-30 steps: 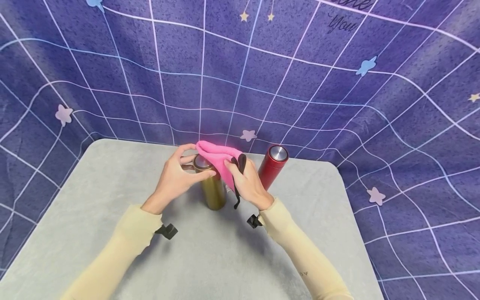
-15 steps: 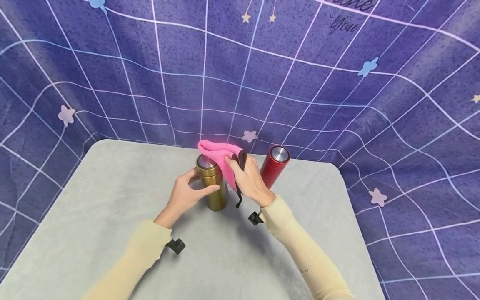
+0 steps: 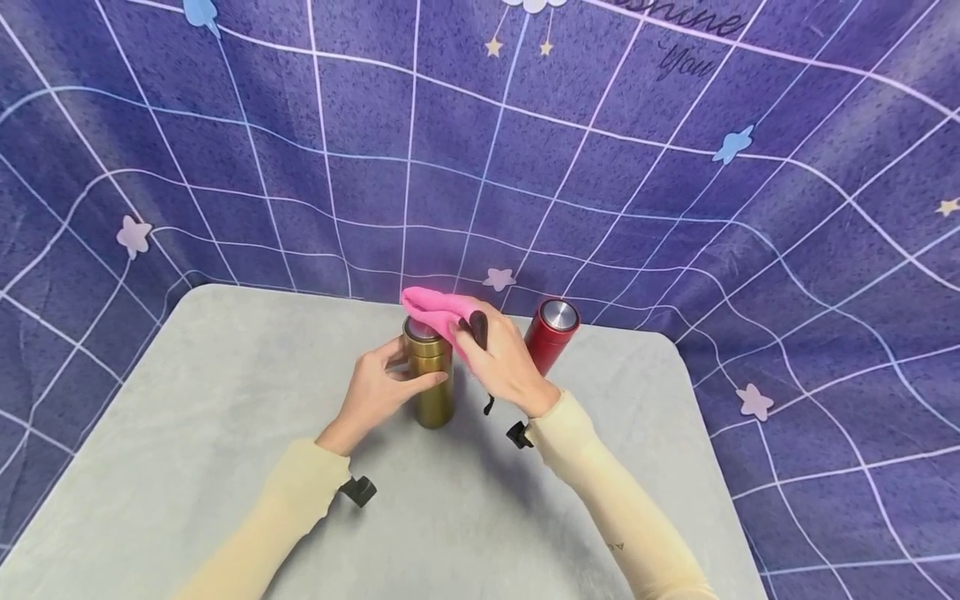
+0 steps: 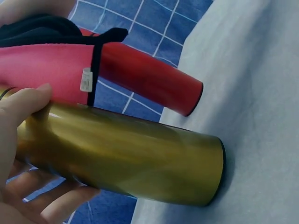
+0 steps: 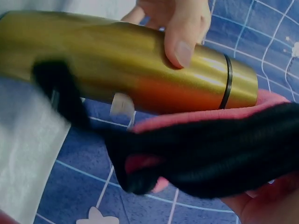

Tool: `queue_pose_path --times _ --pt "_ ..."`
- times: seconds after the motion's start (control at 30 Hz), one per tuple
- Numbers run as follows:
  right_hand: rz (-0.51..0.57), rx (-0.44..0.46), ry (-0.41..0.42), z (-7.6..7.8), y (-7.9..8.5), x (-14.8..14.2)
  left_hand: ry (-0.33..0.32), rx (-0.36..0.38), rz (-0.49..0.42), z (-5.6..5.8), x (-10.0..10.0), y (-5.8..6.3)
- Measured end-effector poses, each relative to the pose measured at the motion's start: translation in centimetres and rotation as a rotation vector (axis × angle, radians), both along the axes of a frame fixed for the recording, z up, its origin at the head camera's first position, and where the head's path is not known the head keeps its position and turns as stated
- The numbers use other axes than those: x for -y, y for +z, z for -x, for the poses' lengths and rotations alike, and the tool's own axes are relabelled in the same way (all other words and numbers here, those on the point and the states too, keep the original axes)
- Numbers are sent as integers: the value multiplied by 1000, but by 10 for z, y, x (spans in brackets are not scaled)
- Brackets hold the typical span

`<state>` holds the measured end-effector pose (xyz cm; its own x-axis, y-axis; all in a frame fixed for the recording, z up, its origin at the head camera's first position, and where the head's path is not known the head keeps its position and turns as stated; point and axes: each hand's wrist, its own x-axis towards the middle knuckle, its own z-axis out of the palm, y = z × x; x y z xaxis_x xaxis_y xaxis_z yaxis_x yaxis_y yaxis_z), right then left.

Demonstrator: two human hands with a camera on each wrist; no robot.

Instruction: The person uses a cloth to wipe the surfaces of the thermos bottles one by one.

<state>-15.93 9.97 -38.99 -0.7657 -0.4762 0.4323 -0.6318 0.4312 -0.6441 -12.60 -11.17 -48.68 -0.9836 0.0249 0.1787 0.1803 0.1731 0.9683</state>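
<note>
My left hand [image 3: 378,385] grips the upper body of a gold thermos flask [image 3: 433,392], which stands upright on the table. In the left wrist view its thumb and fingers lie on opposite sides of the flask [image 4: 135,149]. A folded pink cloth [image 3: 429,305] with black edging is in my right hand [image 3: 508,360], beside the flask's lid and partly over it. From the right wrist, the black trim [image 5: 210,149] shows along the cloth, with a blurred dangling strap [image 5: 60,91]. A small white label [image 4: 86,80] is sewn near one edge. Right fingertips are partly hidden.
Just right of my right hand stands a red thermos flask [image 3: 553,340] with a silver lid top. Both flasks are on a grey table [image 3: 420,533]. Behind the table hangs a blue curtain [image 3: 360,192] with grid lines and stars.
My left hand has left the cloth's edge by the lid and come down onto the gold flask's body. The right hand keeps the cloth near the lid, its black strap swinging.
</note>
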Motion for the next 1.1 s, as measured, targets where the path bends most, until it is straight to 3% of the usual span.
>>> queue_pose_path --times 0.17,0.4,0.7,0.87,1.1 --pt "-30 -76 35 -6 0 -3 -2 -11 0 3 -1 3" --pt "-100 -166 -23 -18 -1 -4 -14 -40 -22 4 -2 11" --pt "-224 -436 13 -30 -1 -1 42 -63 -12 7 -2 18" --pt "-327 -553 27 -33 -2 3 55 -101 52 8 -1 18" --pt "-524 -617 113 -31 4 7 113 -220 234 9 2 11"
